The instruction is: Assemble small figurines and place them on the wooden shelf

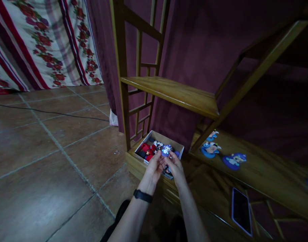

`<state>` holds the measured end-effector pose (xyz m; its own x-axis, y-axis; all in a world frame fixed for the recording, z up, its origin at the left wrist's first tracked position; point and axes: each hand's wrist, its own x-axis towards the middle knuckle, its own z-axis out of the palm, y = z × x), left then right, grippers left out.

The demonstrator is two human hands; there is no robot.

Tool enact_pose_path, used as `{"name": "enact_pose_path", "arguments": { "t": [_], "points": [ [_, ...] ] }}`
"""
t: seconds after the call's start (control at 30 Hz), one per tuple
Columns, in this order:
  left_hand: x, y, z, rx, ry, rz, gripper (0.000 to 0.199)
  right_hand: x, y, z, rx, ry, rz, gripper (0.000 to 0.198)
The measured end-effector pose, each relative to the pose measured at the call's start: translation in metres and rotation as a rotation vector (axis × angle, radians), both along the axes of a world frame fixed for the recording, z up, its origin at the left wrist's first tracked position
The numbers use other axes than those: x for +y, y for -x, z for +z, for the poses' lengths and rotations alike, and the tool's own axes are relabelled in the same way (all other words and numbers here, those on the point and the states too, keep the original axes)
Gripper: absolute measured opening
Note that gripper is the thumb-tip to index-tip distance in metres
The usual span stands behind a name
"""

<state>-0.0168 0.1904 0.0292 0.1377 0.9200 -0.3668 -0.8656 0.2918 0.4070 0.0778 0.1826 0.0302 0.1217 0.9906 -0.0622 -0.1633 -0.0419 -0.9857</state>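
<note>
Between the fingertips of my left hand [156,164] and my right hand [174,165] is a small white-and-purple toy figurine [166,150] on a round purple base. Both hands are closed on it from the near side, just over a cardboard box [178,147]. Red, black and white figurines [146,150] lie crowded together in the box, partly hidden by my hands. A black band [143,196] circles my left wrist.
The box sits on the low ledge of a wooden shelf unit [169,92]. To the right, a similar purple figurine [234,160] and blue-based figurines [209,149] stand on a wooden shelf. A phone [241,211] lies lower right. A cable [50,112] crosses the tiled floor.
</note>
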Motion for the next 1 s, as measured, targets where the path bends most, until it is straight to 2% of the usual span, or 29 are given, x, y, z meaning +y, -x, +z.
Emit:
{"name": "enact_pose_path", "arguments": {
  "t": [0.3, 0.53, 0.77, 1.0],
  "points": [
    [0.0, -0.002, 0.004, 0.035, 0.054, -0.077, 0.028, 0.001, -0.003, -0.008, -0.01, -0.029, 0.075, 0.058],
    [-0.003, 0.0, 0.004, 0.042, 0.033, -0.136, 0.03, -0.002, -0.004, -0.002, -0.02, -0.047, 0.093, 0.057],
    [-0.002, 0.002, -0.001, 0.066, 0.08, -0.111, 0.018, -0.003, -0.003, 0.003, -0.041, -0.054, 0.089, 0.057],
    [-0.001, 0.002, -0.004, 0.103, 0.066, -0.098, 0.01, -0.001, -0.003, -0.001, -0.056, -0.068, 0.083, 0.056]
  ]
}}
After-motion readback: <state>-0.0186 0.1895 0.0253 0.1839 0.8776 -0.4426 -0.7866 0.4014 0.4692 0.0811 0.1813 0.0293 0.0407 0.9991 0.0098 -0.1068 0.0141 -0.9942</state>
